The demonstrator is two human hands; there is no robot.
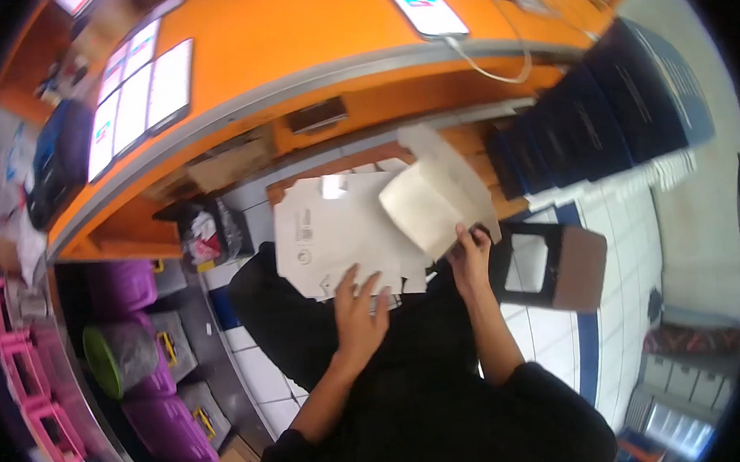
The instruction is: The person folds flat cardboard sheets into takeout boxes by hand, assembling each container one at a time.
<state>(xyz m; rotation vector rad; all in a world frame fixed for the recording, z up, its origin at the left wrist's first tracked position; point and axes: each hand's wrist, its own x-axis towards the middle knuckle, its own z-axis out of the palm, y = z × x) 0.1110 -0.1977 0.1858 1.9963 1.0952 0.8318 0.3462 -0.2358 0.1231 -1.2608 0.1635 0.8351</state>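
White flat cardboard box blanks (344,224) with small printed marks lie in a stack over my lap. My left hand (361,323) rests on their near edge with its fingers spread, holding nothing. At the right side of the stack, a partly folded cardboard piece (423,204) stands raised, its panels bent up. My right hand (472,263) pinches the lower right edge of this piece between thumb and fingers. The folded piece covers part of the blanks beneath it.
Ahead runs an orange counter (291,45) with a phone (424,7) on a white cable. Lit screens (166,84) stand at its left. Dark blue boxes (592,120) are stacked at the right. Purple bins (170,429) and a green-rimmed basket (103,362) sit left.
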